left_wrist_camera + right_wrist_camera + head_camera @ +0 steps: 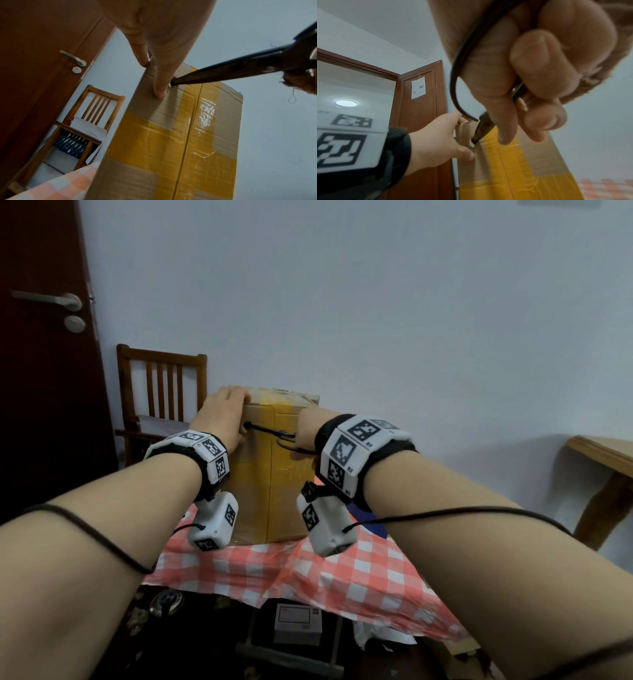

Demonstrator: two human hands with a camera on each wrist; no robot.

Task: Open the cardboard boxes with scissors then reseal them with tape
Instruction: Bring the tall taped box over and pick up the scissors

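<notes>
A tall cardboard box [274,474] with yellow tape [192,115] down its front seam stands upright on the checkered tablecloth. My left hand [222,412] grips the box's top left corner, fingers over the top edge and thumb [160,83] flat on the front face. My right hand [308,426] holds dark scissors [267,431] by the handles. Seen from the left wrist, the closed scissors [223,70] have their point touching the front face right beside my left thumb. The right wrist view shows the scissors' tip [475,140] at that same spot on the box [513,169].
The table under a red-and-white checkered cloth [342,570] carries the box. A wooden chair [161,385] stands behind at the left beside a dark brown door [44,371]. Another wooden table [603,453] is at the right. A small white box [298,625] lies below the table edge.
</notes>
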